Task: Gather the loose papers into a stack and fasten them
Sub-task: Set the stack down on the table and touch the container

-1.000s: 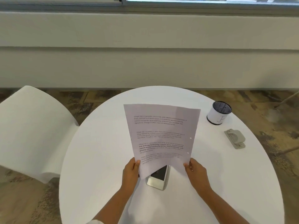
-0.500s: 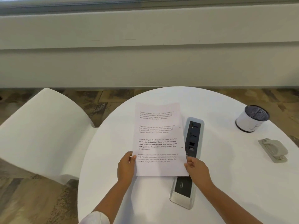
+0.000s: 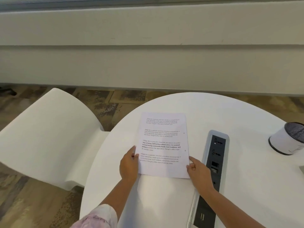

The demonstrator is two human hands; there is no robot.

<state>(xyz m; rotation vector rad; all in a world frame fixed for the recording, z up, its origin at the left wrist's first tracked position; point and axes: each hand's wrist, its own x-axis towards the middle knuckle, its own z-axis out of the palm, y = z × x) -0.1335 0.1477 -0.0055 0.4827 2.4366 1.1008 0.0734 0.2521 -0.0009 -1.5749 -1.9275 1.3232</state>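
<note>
We see first the long pale wall point(image 3: 148, 63) at the far side, with patterned brown floor point(image 3: 115, 102) below it. On the left stands a white curved chair point(image 3: 49, 137), close to the table edge. The round white table point(image 3: 246, 186) fills the near right part of the scene.

In the table top, right of the middle, a long grey power socket panel point(image 3: 213, 162) runs from far to near, and our right forearm crosses over its near part. At the far right edge a white round cup with a dark mesh rim point(image 3: 286, 139) stands on the table, well apart from the papers.

The papers point(image 3: 162, 145) lie on the table as one neat stack, left of the panel, with printed text facing up and two small punched holes near their right edge. How many sheets there are we cannot tell.

Our left hand point(image 3: 129, 163) holds the left edge of the stack near its lower corner, the thumb on top of the paper and the other fingers curled beside it. Our right hand point(image 3: 197, 170) pinches the lower right corner, fingers bent, the thumb touching the sheet. A pale pink sleeve point(image 3: 97, 218) shows at the left arm.
</note>
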